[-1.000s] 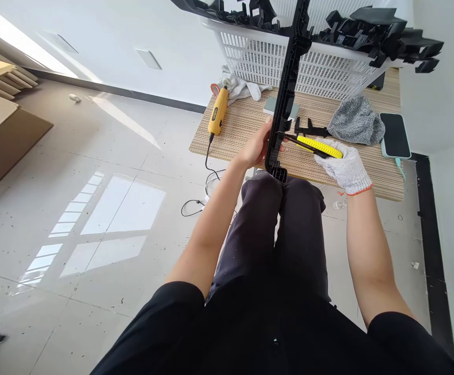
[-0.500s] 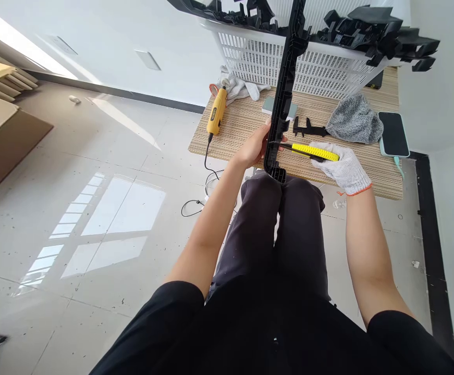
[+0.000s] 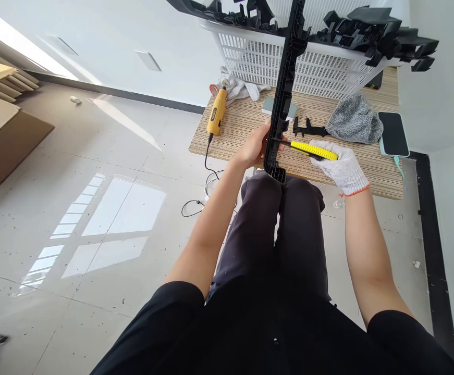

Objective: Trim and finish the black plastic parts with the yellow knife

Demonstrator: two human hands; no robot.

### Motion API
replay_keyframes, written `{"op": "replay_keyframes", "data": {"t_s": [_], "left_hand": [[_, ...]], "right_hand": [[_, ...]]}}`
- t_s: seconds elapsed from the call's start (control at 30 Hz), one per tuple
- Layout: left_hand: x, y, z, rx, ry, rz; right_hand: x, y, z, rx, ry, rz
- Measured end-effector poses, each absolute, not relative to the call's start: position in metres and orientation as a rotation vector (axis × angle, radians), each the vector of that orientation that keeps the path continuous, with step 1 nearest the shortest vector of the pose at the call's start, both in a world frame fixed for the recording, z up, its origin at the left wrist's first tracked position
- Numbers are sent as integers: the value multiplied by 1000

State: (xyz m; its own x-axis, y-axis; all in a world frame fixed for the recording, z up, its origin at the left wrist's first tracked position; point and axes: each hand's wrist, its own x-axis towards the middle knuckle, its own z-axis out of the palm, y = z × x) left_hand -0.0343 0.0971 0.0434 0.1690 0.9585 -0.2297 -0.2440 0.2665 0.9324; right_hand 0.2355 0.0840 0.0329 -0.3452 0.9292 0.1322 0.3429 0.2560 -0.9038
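**Knife tip meeting an upright black strip**

The left hand (image 3: 256, 146), bare, is wrapping its grip around the lower stretch of a long black plastic strip (image 3: 285, 88). The strip is standing nearly upright in front of the tabletop (image 3: 246, 127), with its foot resting on the person's knees. The right hand (image 3: 342, 166), in a white knit glove, is keeping its grip closed on a yellow utility knife (image 3: 313, 150), whose tip is touching the strip's edge just beside the left fingers. A yellow rotary tool (image 3: 216, 110), a black caliper (image 3: 307, 127), a grey cloth (image 3: 354, 122) and a phone (image 3: 393, 134) are lying on the tabletop below a white basket (image 3: 266, 60)
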Motion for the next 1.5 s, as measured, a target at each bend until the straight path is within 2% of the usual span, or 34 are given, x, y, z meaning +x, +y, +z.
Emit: {"op": "replay_keyframes", "data": {"t_s": [0.37, 0.6, 1.5], "left_hand": [[-34, 95, 45, 926, 1040, 1038], [-38, 95, 42, 1001, 983, 996], [-33, 95, 42, 890, 1032, 1042]], "right_hand": [[229, 76, 47, -1238, -1710, 1190], [224, 73, 62, -1224, -1129, 1416], [223, 75, 67, -1100, -1253, 1552]]}}
